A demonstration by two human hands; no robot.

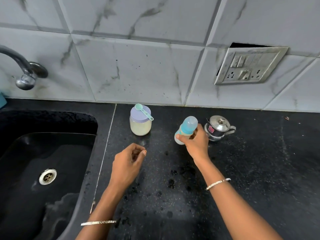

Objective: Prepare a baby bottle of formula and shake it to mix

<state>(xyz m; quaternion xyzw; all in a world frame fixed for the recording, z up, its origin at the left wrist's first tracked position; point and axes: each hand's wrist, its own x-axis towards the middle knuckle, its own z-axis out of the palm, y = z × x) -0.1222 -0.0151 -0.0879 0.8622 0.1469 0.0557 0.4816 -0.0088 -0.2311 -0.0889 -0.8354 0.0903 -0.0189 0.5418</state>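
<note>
My right hand [194,141] grips a baby bottle [187,127] with a blue collar and a clear cap, tilted to the right above the black counter; pale liquid shows at its base. My left hand [128,161] hovers over the counter to the left, fingers loosely curled with nothing in them. A jar of pale formula powder [140,126] with a lilac lid stands further back near the wall. A teal scoop [143,111] lies on that lid.
A small steel pot with lid [218,128] stands just right of the bottle. A black sink [43,161] with a drain fills the left, a tap [24,70] above it. Wet spots mark the black counter [259,161]. A socket plate [249,66] hangs on the tiled wall.
</note>
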